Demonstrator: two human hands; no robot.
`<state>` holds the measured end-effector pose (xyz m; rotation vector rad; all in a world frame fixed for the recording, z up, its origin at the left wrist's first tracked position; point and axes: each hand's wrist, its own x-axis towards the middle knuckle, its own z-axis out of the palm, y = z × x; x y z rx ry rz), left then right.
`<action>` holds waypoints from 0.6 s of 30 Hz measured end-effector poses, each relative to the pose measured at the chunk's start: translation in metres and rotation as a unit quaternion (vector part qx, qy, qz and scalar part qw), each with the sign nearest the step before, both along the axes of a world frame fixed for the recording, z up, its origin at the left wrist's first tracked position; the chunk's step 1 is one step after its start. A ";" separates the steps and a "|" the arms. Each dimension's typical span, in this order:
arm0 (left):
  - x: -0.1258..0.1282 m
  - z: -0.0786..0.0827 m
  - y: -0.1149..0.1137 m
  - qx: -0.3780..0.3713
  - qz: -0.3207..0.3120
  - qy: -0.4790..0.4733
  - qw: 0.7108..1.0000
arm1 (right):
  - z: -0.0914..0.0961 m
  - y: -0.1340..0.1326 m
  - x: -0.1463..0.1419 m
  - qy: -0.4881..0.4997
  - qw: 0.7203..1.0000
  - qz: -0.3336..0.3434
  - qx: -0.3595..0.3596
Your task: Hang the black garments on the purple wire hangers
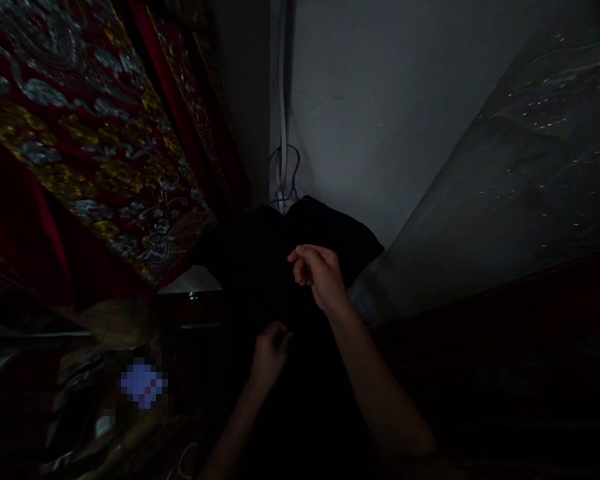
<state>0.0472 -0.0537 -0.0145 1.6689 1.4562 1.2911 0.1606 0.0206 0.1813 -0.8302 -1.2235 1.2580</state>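
Against the pale wall point(380, 100), straight ahead of you, hangs the garment point(275, 287), black and short-sleeved, its folds lost in the dark. Its blue-purple hanger point(296, 173) shows above the neckline, by a white cable point(283, 80) running up the wall. To your left, a red cloth point(105, 133) with gold and silver decoration crowds close to one sleeve; to your right slants a sheer sheet point(545, 133) dotted with glints. Lower left is dim, blurred clutter. Your right hand point(320, 273) is raised before the chest, fingers curled, thumb near the forefinger; your left hand point(271, 353) sits lower, loosely bent. You cannot tell whether either pinches fabric.
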 end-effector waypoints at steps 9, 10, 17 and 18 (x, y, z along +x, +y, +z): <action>-0.026 0.168 0.047 0.293 0.014 0.055 0.954 | 0.004 -0.007 0.010 -0.091 0.991 0.010 0.096; -0.027 0.180 0.052 0.310 0.002 0.079 0.948 | 0.005 -0.007 0.010 -0.097 0.989 0.009 0.108; -0.027 0.198 0.064 0.378 0.044 0.182 0.907 | -0.006 0.009 0.006 -0.150 0.975 -0.013 0.165; -0.027 0.198 0.065 0.379 0.055 0.193 0.904 | -0.009 0.011 0.004 -0.156 0.973 -0.021 0.171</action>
